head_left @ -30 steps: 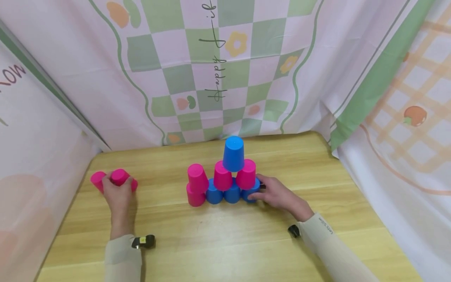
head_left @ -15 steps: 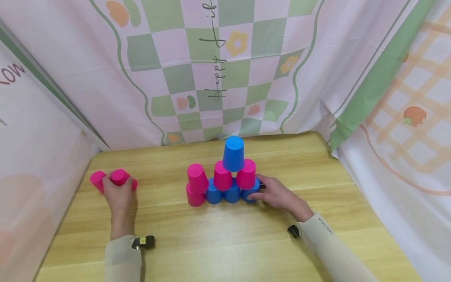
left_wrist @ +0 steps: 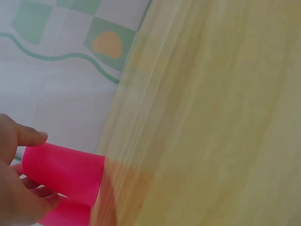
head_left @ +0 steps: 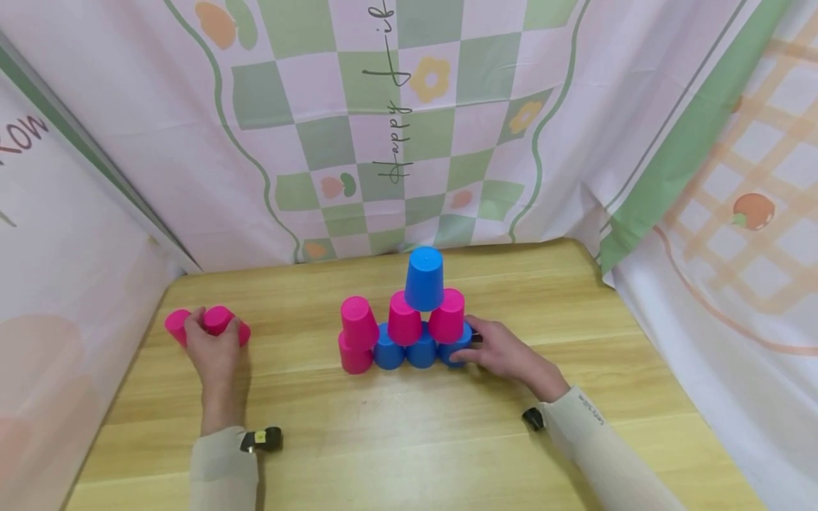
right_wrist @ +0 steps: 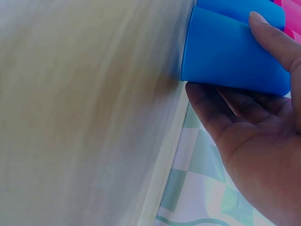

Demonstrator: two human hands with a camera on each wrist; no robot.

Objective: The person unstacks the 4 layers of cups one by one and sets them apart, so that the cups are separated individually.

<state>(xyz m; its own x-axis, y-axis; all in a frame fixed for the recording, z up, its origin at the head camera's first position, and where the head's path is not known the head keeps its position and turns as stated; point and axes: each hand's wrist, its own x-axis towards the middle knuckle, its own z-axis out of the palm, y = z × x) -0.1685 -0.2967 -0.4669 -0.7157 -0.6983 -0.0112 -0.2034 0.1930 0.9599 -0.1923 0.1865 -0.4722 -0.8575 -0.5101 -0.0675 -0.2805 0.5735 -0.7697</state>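
Note:
On the table's left side my left hand (head_left: 214, 355) grips an upside-down pink cup (head_left: 219, 319), thumb on one side and fingers on the other. A second pink cup (head_left: 177, 328) stands beside it, against the backs of those fingers. In the middle is a stack of upside-down cups. Its bottom row has a pink cup (head_left: 355, 359) at the left, then blue cups (head_left: 388, 353). Pink cups (head_left: 404, 323) form the tier above, with a gap after the leftmost pink cup (head_left: 358, 321). One blue cup (head_left: 424, 279) tops two of them. My right hand (head_left: 508, 351) holds the rightmost blue cup (right_wrist: 230, 52).
Bare wood of the table (head_left: 409, 440) lies in front of the stack and between it and my left hand. Patterned curtain cloth (head_left: 409, 142) hangs behind the table and along both sides. Each forearm wears a small black camera (head_left: 262, 438) near the sleeve's end.

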